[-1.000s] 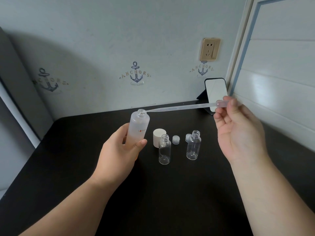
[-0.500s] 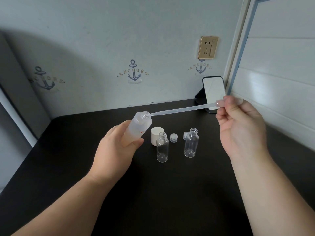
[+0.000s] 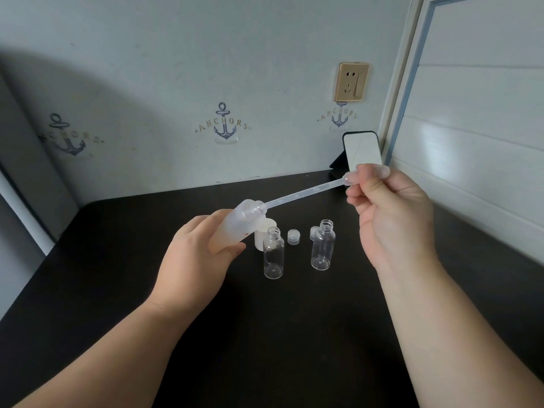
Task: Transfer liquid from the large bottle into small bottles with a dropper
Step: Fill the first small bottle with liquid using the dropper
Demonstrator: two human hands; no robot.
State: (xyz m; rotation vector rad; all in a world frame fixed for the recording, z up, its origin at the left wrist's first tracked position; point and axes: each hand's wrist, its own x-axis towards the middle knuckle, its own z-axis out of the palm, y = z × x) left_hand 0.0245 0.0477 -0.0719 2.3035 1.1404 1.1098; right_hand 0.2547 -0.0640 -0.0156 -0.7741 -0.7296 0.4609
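My left hand (image 3: pixel 194 257) grips the large frosted bottle (image 3: pixel 238 223), tilted steeply with its open mouth pointing right. A long clear dropper (image 3: pixel 303 194) runs from that mouth up to my right hand (image 3: pixel 388 213), whose fingers pinch the bulb end. The dropper's tip sits inside the bottle's neck. Two small clear bottles stand open and upright on the black table: the left small bottle (image 3: pixel 273 253) close to my left thumb, the right small bottle (image 3: pixel 323 245) beside my right palm.
The large bottle's white cap (image 3: pixel 260 240) stands behind the left small bottle. A small clear cap (image 3: pixel 293 237) lies between the two small bottles, another (image 3: pixel 313 232) behind the right one. A small mirror (image 3: pixel 363 150) leans at the back wall. The black table (image 3: pixel 294 334) meets walls behind and right.
My left hand has tilted the large bottle from nearly upright to steeply leaning right. The dropper's tip has gone from the rim into the neck, and my right hand lowered slightly.
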